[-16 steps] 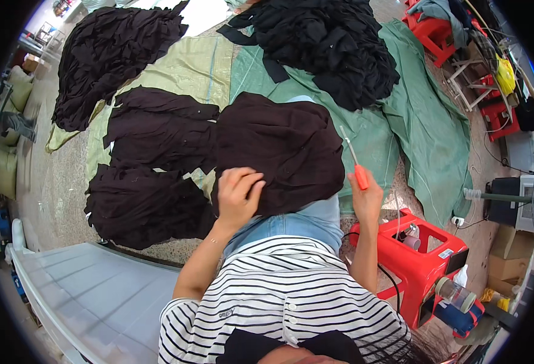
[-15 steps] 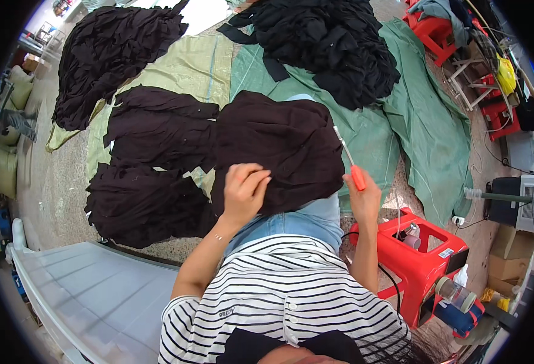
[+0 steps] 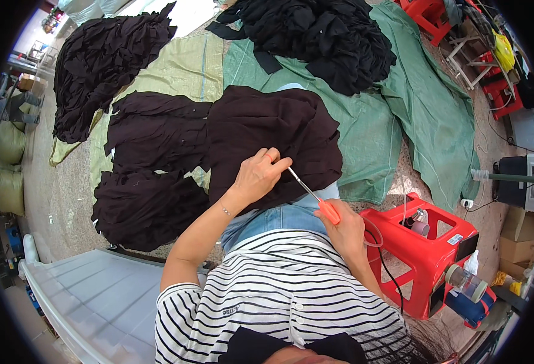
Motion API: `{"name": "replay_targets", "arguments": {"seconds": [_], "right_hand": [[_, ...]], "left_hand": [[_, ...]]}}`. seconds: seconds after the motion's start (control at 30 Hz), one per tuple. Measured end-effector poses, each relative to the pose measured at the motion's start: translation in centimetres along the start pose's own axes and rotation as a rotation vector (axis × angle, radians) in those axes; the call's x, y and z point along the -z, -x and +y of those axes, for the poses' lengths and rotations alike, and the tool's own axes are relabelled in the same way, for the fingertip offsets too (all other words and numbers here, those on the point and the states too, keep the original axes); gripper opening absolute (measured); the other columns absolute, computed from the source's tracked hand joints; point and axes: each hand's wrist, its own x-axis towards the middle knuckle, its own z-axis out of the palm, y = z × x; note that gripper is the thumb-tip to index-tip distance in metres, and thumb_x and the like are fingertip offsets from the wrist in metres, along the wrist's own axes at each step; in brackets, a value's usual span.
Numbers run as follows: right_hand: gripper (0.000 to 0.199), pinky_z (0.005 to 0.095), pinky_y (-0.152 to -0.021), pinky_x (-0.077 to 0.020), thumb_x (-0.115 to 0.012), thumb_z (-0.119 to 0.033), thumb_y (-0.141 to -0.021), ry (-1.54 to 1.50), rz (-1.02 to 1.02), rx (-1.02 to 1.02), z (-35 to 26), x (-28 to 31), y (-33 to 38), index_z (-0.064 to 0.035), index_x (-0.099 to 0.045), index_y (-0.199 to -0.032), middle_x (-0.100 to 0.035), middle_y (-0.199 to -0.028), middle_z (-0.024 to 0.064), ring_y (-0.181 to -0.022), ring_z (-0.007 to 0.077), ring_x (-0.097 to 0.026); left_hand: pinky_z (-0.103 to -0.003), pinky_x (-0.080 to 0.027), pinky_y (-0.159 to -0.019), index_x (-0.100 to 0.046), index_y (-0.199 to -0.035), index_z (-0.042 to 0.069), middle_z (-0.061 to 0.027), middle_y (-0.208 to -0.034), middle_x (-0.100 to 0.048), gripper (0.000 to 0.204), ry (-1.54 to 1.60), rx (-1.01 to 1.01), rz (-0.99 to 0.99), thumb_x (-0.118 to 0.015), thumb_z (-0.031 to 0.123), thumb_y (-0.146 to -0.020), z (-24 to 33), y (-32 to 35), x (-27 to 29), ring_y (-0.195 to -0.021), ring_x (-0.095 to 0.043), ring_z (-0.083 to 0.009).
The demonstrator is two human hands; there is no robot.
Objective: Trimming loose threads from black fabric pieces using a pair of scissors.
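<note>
Fabric of the dark brown garment (image 3: 273, 136) at mid-frame hides the blade tips of the orange-handled scissors (image 3: 321, 203). One left hand (image 3: 258, 176) pinches the crumpled cloth with curled fingers; one right hand (image 3: 345, 227) closes round the scissors' handle. Two more brown stacks (image 3: 151, 164) lie at centre left, one red stool (image 3: 427, 255) at lower right.

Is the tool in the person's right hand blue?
No, the right hand holds a thin metal tool with an orange handle, its tip near the left hand on the dark cloth.
</note>
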Motion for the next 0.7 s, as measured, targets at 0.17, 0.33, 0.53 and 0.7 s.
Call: {"name": "replay_targets", "arguments": {"seconds": [0.17, 0.33, 0.53, 0.7], "right_hand": [[0.029, 0.0445, -0.063, -0.0515, -0.074, -0.035, -0.087, 0.016, 0.012, -0.003, -0.1, 0.5, -0.6, -0.0102, -0.066, -0.100, -0.069, -0.091, 0.0116, -0.077, 0.0376, -0.067], [0.031, 0.0454, -0.061, -0.0512, -0.074, -0.037, -0.087, 0.043, -0.009, 0.003, -0.2, 0.3, -0.4, -0.0087, -0.065, -0.097, -0.069, -0.088, 0.0131, -0.074, 0.0382, -0.068], [0.035, 0.0479, -0.055, -0.0501, -0.073, -0.040, -0.087, 0.108, -0.084, -0.003, -1.7, 0.3, -0.3, -0.0060, -0.062, -0.089, -0.068, -0.076, 0.0168, -0.064, 0.0395, -0.066], [0.036, 0.0492, -0.052, -0.0489, -0.074, -0.040, -0.086, 0.192, -0.136, -0.050, -1.5, 0.0, -0.5, -0.0062, -0.061, -0.086, -0.068, -0.074, 0.0181, -0.062, 0.0405, -0.066]], "left_hand": [[-0.037, -0.054, -0.061, -0.067, -0.093, 0.011, -0.0030, -0.084, -0.055, 0.021, -0.062, 0.011, -0.032, -0.072, 0.004, -0.074, -0.6, 0.2, -0.2, -0.079, -0.061, -0.0217], [-0.032, -0.051, -0.060, -0.062, -0.088, 0.003, -0.0067, -0.075, -0.057, 0.016, 0.308, 0.121, -0.060, -0.069, 0.000, -0.074, -2.1, -0.3, 0.9, -0.066, -0.062, -0.0216], [-0.028, -0.049, -0.059, -0.063, -0.087, 0.000, -0.0059, -0.077, -0.060, 0.016, 0.539, 0.333, -0.115, -0.075, 0.000, -0.076, -2.1, -0.2, 1.8, -0.064, -0.060, -0.0143], [-0.031, -0.051, -0.061, -0.062, -0.087, 0.000, -0.0090, -0.076, -0.062, 0.018, 0.512, 0.276, -0.077, -0.077, 0.002, -0.076, -1.8, 0.0, 1.3, -0.066, -0.063, -0.0194]]}}
